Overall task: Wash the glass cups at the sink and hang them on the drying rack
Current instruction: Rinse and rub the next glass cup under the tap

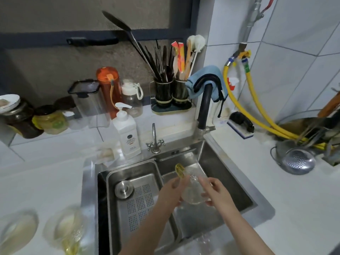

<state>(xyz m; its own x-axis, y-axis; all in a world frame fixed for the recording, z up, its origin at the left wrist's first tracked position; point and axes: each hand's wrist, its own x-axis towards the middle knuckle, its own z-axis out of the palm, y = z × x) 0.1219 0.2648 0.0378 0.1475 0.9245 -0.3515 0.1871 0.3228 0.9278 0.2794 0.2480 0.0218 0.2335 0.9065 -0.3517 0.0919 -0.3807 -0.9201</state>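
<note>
Two bare forearms reach up from the bottom edge into the stainless steel sink [88, 181], meeting over its right basin. Between them is a clear ribbed glass cup with a yellow handle [193, 192], tipped on its side above the basin. The left hand [172, 190] curls its fingers round the cup's left side near the handle, and the right hand [217, 190] wraps over the cup's right side, so both have hold of it. In the left part of the sink sits a perforated steel drain tray [139, 201] with a round metal plug [124, 189] lying on it. On the white desk [46, 181] at lower left stand two more clear glass cups, blurred: one with a yellowish handle [64, 230] just beside the sink rim, another [17, 230] further left. Behind the sink a white pump bottle of soap [127, 133] stands beside a small chrome tap [155, 139], and a tall black faucet [205, 105] carries a blue cloth [206, 80] draped over its bend. A dark utensil holder full of chopsticks [171, 92] stands on the ledge behind. On the desk to the right lies a round steel strainer [298, 161]
</note>
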